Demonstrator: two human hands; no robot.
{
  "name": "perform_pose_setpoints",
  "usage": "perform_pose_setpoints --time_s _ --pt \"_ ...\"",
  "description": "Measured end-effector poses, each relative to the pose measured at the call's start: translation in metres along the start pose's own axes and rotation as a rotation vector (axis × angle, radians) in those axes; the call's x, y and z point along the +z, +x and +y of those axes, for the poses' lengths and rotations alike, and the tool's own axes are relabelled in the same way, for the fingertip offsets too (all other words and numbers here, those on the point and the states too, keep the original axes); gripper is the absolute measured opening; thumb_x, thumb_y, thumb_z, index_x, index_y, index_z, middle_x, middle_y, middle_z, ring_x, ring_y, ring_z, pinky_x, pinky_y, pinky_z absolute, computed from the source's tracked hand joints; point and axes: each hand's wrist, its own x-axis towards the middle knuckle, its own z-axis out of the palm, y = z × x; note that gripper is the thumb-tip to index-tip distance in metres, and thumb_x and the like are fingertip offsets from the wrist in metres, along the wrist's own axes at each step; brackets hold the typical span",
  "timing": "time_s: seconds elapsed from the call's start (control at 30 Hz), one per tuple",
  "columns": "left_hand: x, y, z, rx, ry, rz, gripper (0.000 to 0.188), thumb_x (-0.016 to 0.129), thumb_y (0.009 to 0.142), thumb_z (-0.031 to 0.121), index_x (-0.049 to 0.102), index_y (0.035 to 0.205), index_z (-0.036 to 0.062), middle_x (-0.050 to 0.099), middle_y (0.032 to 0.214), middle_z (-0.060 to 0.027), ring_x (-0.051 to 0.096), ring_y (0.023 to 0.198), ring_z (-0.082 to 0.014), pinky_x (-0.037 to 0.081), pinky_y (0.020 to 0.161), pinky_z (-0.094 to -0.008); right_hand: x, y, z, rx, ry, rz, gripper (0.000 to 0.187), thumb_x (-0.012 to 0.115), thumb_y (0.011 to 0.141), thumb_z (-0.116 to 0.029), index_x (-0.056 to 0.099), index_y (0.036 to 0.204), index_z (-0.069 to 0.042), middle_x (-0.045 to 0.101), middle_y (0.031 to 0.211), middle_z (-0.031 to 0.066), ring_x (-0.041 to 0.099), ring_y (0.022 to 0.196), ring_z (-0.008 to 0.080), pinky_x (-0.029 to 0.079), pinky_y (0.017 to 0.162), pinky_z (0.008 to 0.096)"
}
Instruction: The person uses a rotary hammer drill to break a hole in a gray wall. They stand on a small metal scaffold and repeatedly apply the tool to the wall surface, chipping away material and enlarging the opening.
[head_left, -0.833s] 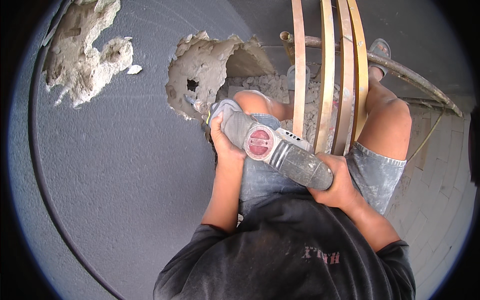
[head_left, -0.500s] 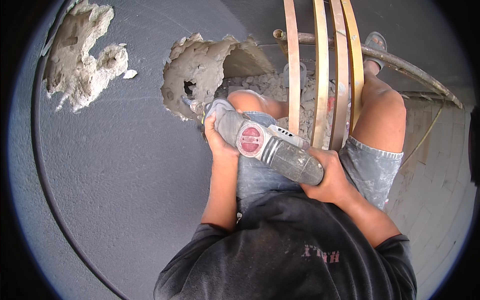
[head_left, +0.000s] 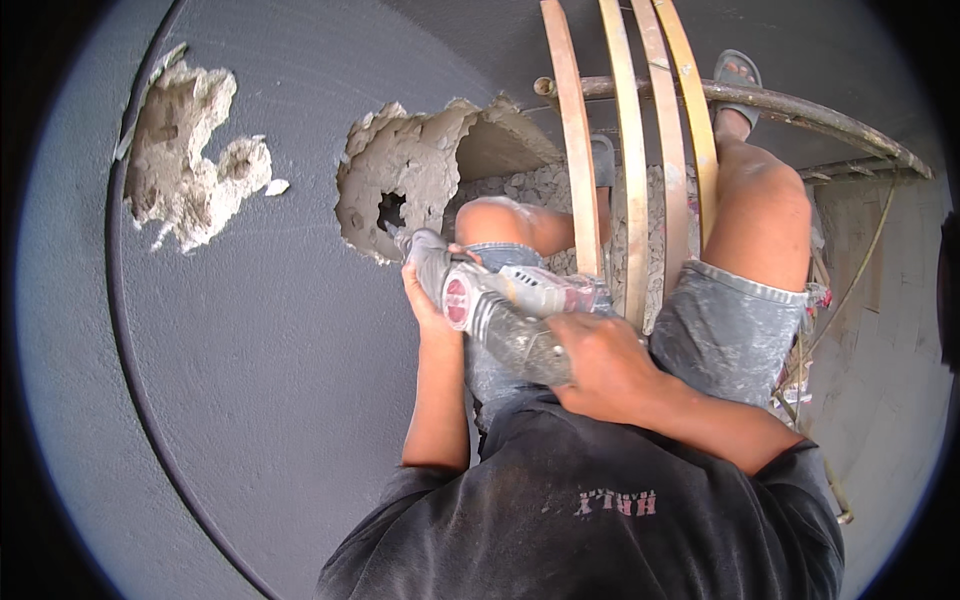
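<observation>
A rotary hammer (head_left: 510, 335) with a dark, dusty motor body and a round red dial spans the space over my lap. My left hand (head_left: 428, 296) wraps round its grey front end. At the rear, my right hand (head_left: 600, 362) grips the tool, slightly blurred, its fingers partly hidden. The tool's nose points up and left into a broken-out hollow (head_left: 395, 165) in the dark grey wall. Its bit (head_left: 396, 234) reaches the lower edge of a ragged black hole (head_left: 391, 208) at the hollow's bottom; whether the tip touches the masonry I cannot tell.
Several wooden slats (head_left: 625, 165) cross a pole (head_left: 780, 100) between my knees. Broken rubble (head_left: 530, 190) lies below. Another chipped patch (head_left: 185, 150) and a black cable (head_left: 122, 330) are on the left. My sandalled foot (head_left: 738, 85) is near the pole.
The rotary hammer's rear and my right hand have moved left, and the tool has turned. The black hole looks larger. The whole view has shifted slightly.
</observation>
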Motion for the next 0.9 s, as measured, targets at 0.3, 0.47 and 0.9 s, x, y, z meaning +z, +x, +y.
perform_pose_setpoints --time_s 0.3,0.47,0.9 --pt "0.047 -0.013 -0.047 0.007 0.02 0.183 0.059 0.062 0.087 0.052 0.064 0.115 0.0005 0.07 0.104 -0.0194 0.066 0.1 -0.037 0.057 0.092 -0.0501 -0.032 -0.047 0.034 0.083 0.144 0.132 0.048 0.077 0.062 -0.008 0.069 0.108 0.006 0.072 0.097 0.025 0.072 0.094 0.0439 0.056 0.085 0.0426" --pt "0.06 -0.027 -0.047 0.058 0.157 0.205 0.055 0.058 0.089 0.052 0.064 0.117 0.0048 0.071 0.103 -0.0191 0.067 0.097 -0.0385 0.056 0.088 -0.0506 -0.011 -0.059 0.043 -0.074 0.151 0.273 0.044 0.076 0.061 -0.008 0.069 0.103 0.004 0.071 0.095 0.0223 0.07 0.088 0.0442 0.056 0.08 0.0437" --pt "0.047 -0.02 -0.022 0.086 0.134 0.169 0.058 0.062 0.087 0.053 0.061 0.113 0.0009 0.068 0.097 -0.0186 0.064 0.095 -0.0387 0.054 0.093 -0.0524 -0.007 -0.034 0.029 -0.055 0.25 0.119 0.044 0.078 0.061 -0.008 0.068 0.102 0.002 0.07 0.093 0.021 0.07 0.088 0.0429 0.056 0.078 0.0455"
